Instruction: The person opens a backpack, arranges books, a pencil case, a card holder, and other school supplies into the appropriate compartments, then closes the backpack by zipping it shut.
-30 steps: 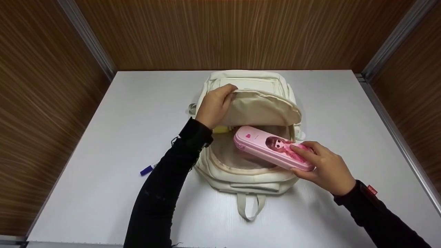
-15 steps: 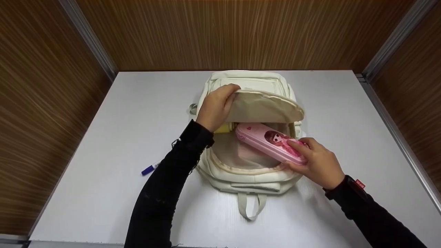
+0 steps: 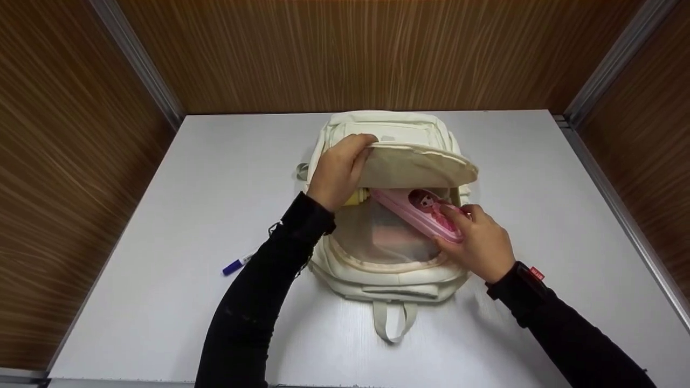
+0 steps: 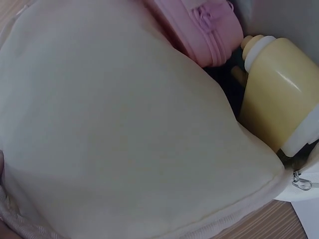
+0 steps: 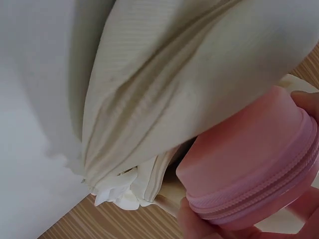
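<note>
A cream backpack (image 3: 388,277) lies on the white table with its main compartment unzipped. My left hand (image 3: 339,170) pinches the edge of the raised front flap (image 3: 418,166) and holds it up. With my right hand (image 3: 480,240) I grip the near end of a pink zippered pencil case (image 3: 423,215) printed with a doll figure; its far end is inside the compartment, under the flap. Beside that end lies a yellow bottle (image 4: 279,89), clearest in the left wrist view. The right wrist view shows fingers (image 5: 197,221) around the case's end.
A blue-capped marker (image 3: 235,266) lies on the table left of the backpack, partly behind my left sleeve. The backpack's top handle loop (image 3: 394,323) points toward me. Wood-grain panels (image 3: 377,59) enclose the table (image 3: 215,161) at the back and sides.
My right hand has moved left and away from me, sliding the pencil case deeper into the backpack. The flap is lifted slightly more, and more of the yellow bottle shows.
</note>
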### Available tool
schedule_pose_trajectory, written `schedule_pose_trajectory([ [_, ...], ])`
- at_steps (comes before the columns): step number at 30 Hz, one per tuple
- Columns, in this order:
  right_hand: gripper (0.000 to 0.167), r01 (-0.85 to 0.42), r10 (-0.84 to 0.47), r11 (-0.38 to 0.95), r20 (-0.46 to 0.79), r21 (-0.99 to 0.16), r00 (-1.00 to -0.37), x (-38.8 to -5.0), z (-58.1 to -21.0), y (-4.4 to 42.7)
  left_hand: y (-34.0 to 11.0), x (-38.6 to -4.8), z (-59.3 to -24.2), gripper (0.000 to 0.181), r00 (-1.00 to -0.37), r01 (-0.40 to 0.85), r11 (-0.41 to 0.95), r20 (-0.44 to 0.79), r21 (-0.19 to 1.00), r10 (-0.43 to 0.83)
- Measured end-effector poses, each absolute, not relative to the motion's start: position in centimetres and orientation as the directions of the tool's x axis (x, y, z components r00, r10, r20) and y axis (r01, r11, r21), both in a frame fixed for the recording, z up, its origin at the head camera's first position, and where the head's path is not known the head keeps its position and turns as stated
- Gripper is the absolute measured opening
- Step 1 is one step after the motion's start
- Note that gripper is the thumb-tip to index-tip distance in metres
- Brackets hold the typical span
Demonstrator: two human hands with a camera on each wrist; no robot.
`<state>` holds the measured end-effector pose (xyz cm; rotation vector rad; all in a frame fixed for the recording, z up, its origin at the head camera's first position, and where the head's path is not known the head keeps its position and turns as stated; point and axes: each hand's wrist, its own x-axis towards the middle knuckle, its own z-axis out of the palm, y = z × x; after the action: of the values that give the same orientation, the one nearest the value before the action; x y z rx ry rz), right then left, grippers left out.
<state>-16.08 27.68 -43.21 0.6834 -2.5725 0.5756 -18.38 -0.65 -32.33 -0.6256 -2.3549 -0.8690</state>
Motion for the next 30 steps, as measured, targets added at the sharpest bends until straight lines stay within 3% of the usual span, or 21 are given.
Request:
schedule_pose_trajectory([
  [19,0.062,-0.469,-0.324,0.836,0.433,-0.286,-0.841,-18.3,-43.1,23.9,-0.4,-17.8,-32.5,0.022,-0.691,0.623,0.676,0.682,0.394,0.239],
  [30,0.064,-0.547,-0.45,0.779,0.335,-0.306,-0.828,-18.9,-41.9,24.4,-0.4,-17.5,-32.5,0.022,-0.695,0.62,0.676,0.679,0.399,0.238],
])
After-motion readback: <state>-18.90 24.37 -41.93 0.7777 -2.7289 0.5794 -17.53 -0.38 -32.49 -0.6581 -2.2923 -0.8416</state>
